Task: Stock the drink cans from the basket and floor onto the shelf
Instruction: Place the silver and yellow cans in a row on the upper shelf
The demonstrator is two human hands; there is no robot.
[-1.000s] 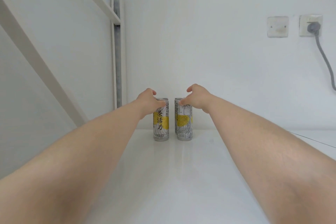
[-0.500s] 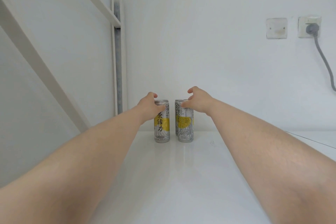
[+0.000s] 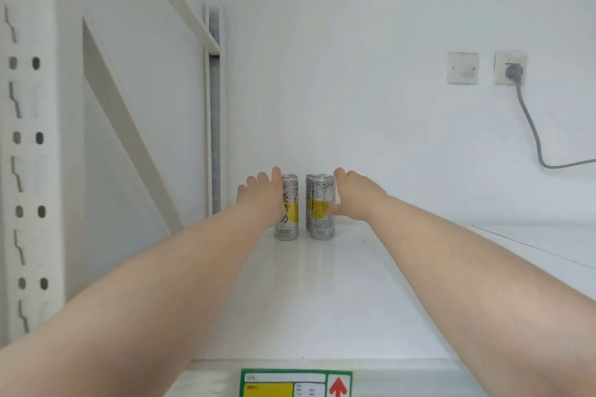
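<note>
While both arms were stretched deep over the shelf, the left hand lay with straight, spread fingers against the outer side of the left can, gripping nothing, likely just steadying it upright. The right hand held the right can, thumb across its front and fingers curled past its far side, probably to square it beside its neighbour. Just inside those fingers a third can stood behind, all three upright on the shelf
</note>
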